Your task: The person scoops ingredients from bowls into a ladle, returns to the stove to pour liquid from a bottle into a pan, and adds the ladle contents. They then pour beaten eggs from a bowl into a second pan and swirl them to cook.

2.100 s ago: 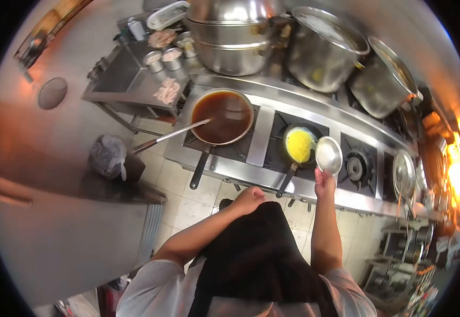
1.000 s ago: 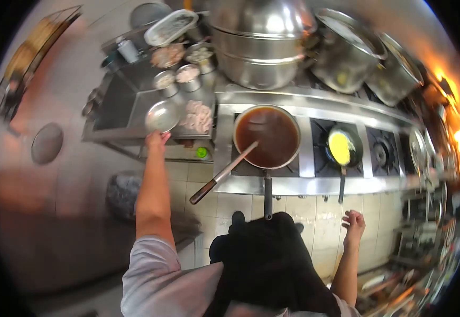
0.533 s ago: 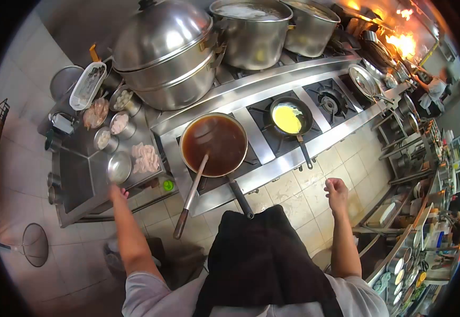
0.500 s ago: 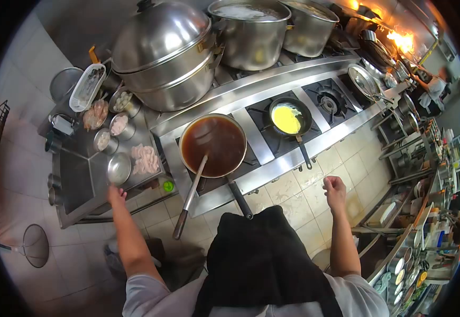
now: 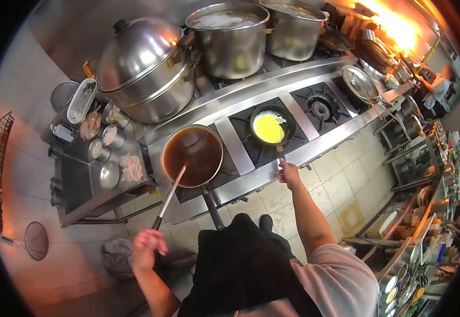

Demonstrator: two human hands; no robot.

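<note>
My right hand [image 5: 289, 174] is closed around the handle of a small black frying pan [image 5: 290, 127] on a burner. Yellow egg-like liquid [image 5: 269, 128] lies in that pan, with a paler patch at its upper edge. My left hand [image 5: 149, 247], slightly blurred, is just below the end of a ladle handle [image 5: 169, 199], its fingers loosely apart. The ladle leans on the rim of a wide pan [image 5: 220, 165] of brown liquid, its head hidden below the surface. That pan's dark handle [image 5: 212, 210] points toward my apron.
Behind stand a domed steamer [image 5: 140, 63] and two large stockpots [image 5: 229, 50] [image 5: 296, 31]. Tall flames [image 5: 399, 31] rise at the far right near another person [image 5: 439, 87]. At left, a steel counter holds a metal bowl [image 5: 109, 175], pale raw strips [image 5: 131, 168] and several containers.
My right hand has moved up and left and taken hold of the frying pan's handle. My left hand has left the metal bowl's side and come down toward the ladle handle. The flames have grown.
</note>
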